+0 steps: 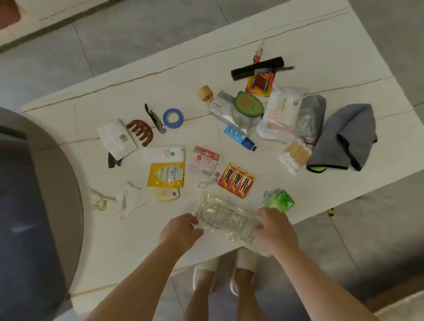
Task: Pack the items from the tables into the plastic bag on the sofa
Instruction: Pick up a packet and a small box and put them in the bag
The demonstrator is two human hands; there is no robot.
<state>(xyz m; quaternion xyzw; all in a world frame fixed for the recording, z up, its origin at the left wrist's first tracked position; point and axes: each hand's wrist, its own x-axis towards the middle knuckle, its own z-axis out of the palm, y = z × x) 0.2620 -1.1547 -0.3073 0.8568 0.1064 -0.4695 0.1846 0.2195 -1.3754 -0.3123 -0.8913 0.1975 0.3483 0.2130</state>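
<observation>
The person's two bare arms reach out over the near edge of the white table (pixel 314 42). The left hand (pixel 181 229) and the right hand (pixel 275 228) each hold one end of a clear plastic packet (pixel 226 220) with small black print on it. The fingers of both hands are curled and pinch the packet's ends. The packet is at the near edge of the table, and it is hard to tell if it is lifted yet.

To do this step well, the person should probably keep both ends pinched and lift the soft packet straight up, so it does not sag or slide off the edge. The green packet (pixel 279 199) lies just beside the right hand, and the red battery pack (pixel 237 179) lies just behind the clear packet, so a flat drag could knock them.

The plastic bag is not in view. A gray rounded seat (pixel 62 175), maybe the sofa, sits by the table's left edge.

There is bare table near the left hand and along the near edge. Many things fill the middle and the right side, like the blue tape roll (pixel 173 118) and the gray cloth (pixel 343 137). Below the near edge is open floor, where the person's feet stand.
</observation>
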